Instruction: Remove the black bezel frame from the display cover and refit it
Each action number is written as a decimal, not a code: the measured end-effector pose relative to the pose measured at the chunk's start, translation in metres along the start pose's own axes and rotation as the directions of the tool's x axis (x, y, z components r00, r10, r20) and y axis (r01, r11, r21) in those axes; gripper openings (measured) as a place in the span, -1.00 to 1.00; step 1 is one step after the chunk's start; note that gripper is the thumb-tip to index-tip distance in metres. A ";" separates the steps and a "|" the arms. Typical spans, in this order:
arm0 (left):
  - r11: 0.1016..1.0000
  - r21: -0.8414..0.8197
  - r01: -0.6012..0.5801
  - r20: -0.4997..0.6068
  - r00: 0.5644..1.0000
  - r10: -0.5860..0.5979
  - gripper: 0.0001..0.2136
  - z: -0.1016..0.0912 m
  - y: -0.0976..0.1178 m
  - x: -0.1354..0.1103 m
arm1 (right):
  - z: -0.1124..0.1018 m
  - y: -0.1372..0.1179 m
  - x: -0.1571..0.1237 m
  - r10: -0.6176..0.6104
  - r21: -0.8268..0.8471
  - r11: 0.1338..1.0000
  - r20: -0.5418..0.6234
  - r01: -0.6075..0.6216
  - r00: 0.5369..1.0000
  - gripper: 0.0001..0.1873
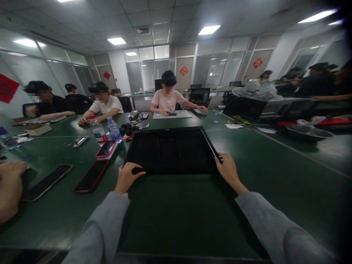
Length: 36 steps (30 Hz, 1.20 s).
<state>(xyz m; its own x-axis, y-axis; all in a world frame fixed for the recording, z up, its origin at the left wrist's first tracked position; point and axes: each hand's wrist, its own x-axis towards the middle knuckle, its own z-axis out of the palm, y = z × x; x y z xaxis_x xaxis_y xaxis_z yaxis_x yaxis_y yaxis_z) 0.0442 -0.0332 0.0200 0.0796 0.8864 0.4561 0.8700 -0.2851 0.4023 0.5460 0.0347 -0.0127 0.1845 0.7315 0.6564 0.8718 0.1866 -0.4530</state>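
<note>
A large flat black panel (170, 148), like the back of a monitor, lies on the green table (176, 216) in front of me. My left hand (127, 176) grips its near left corner, fingers curled over the edge. At the near right corner my right hand (227, 169) closes on the panel's edge. Both arms wear grey sleeves.
Two phones in red cases (91, 176) (106, 149) and a black phone (48, 182) lie left of the panel, with two water bottles (98, 132) behind. Another person's hand (9, 189) rests at far left. Seated people work across the table; cables (131, 126) beyond the panel.
</note>
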 end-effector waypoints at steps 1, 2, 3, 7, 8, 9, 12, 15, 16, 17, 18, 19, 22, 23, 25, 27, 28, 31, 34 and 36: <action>1.000 -0.002 0.004 0.009 1.000 -0.004 -0.66 0.000 0.000 0.000 | 0.002 0.002 -0.001 0.010 -0.002 1.000 0.015 -0.010 1.000 -0.60; 1.000 -0.002 0.008 0.018 1.000 -0.008 -0.66 0.000 0.000 0.000 | 0.003 0.003 -0.001 0.020 -0.003 1.000 0.031 -0.020 0.999 -0.60; 1.000 -0.002 0.009 0.026 1.000 -0.009 -0.66 -0.001 0.000 0.000 | 0.005 0.004 -0.001 0.033 -0.003 0.999 0.047 -0.033 0.998 -0.59; 1.000 0.012 -0.006 0.059 0.998 0.006 -0.68 -0.002 0.003 0.000 | 0.006 0.005 -0.002 0.098 -0.001 0.995 0.097 -0.098 0.991 -0.59; 1.000 0.020 -0.013 0.066 0.998 0.012 -0.69 -0.003 0.004 0.001 | 0.006 0.005 -0.002 0.112 0.008 0.994 0.106 -0.114 0.988 -0.59; 0.999 0.027 -0.020 0.071 0.997 0.018 -0.69 -0.003 0.006 0.001 | 0.006 0.005 -0.003 0.127 0.020 0.991 0.116 -0.130 0.985 -0.60; 0.999 0.032 -0.018 0.054 0.998 0.017 -0.67 -0.003 0.006 0.003 | 0.005 0.004 -0.003 0.172 0.064 0.981 0.153 -0.183 0.973 -0.59; 0.997 -0.022 0.079 -0.076 0.994 -0.080 -0.60 0.000 -0.003 0.008 | 0.005 0.003 -0.003 0.195 0.085 0.974 0.165 -0.210 0.967 -0.57; 0.991 -0.057 0.121 -0.135 0.983 -0.128 -0.56 0.002 -0.008 0.011 | 0.005 0.002 -0.002 0.194 0.085 0.974 0.162 -0.210 0.967 -0.57; 0.983 -0.094 0.161 -0.193 0.965 -0.176 -0.53 0.004 -0.014 0.014 | 0.005 0.002 -0.002 0.190 0.082 0.975 0.159 -0.205 0.969 -0.57; 0.972 -0.127 0.195 -0.235 0.946 -0.221 -0.49 0.007 -0.020 0.017 | 0.005 0.002 -0.002 0.183 0.075 0.978 0.157 -0.196 0.971 -0.56; 0.960 -0.156 0.232 -0.253 0.930 -0.266 -0.45 0.009 -0.027 0.019 | 0.006 0.002 -0.001 0.174 0.067 0.980 0.157 -0.186 0.972 -0.56; 0.913 -0.205 0.353 -0.175 0.904 -0.389 -0.39 0.015 -0.044 0.026 | 0.008 0.004 0.003 0.170 0.049 0.983 0.160 -0.180 0.972 -0.53; 0.902 -0.210 0.378 -0.129 0.903 -0.409 -0.41 0.017 -0.048 0.027 | 0.010 0.005 0.005 0.182 0.048 0.980 0.160 -0.192 0.970 -0.53; 0.894 -0.232 0.384 -0.051 0.913 -0.406 -0.48 0.019 -0.055 0.029 | 0.014 0.007 0.009 0.218 0.039 0.973 0.157 -0.227 0.963 -0.53; 0.885 -0.269 0.380 -0.038 0.914 -0.404 -0.53 0.021 -0.058 0.030 | 0.018 0.009 0.013 0.253 0.015 0.966 0.153 -0.258 0.955 -0.54; 0.884 -0.285 0.370 -0.042 0.917 -0.398 -0.55 0.021 -0.059 0.030 | 0.020 0.010 0.015 0.265 0.000 0.963 0.154 -0.268 0.952 -0.54; 0.885 -0.308 0.350 -0.087 0.916 -0.392 -0.57 0.021 -0.059 0.031 | 0.024 0.013 0.018 0.267 -0.007 0.963 0.166 -0.270 0.949 -0.51; 0.877 -0.321 0.357 -0.103 0.907 -0.408 -0.59 0.018 -0.057 0.030 | 0.022 0.015 0.018 0.265 0.005 0.963 0.182 -0.271 0.947 -0.50; 0.870 -0.308 0.385 -0.103 0.895 -0.433 -0.59 0.016 -0.056 0.029 | 0.020 0.015 0.017 0.259 0.012 0.964 0.199 -0.267 0.945 -0.50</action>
<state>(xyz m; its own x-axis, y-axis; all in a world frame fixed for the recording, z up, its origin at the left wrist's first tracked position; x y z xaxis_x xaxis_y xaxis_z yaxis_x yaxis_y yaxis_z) 0.0055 0.0138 -0.0018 -0.3559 0.8795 0.3159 0.6373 -0.0189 0.7704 0.5533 0.0632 -0.0202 0.3101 0.8700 0.3833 0.7854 -0.0073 -0.6189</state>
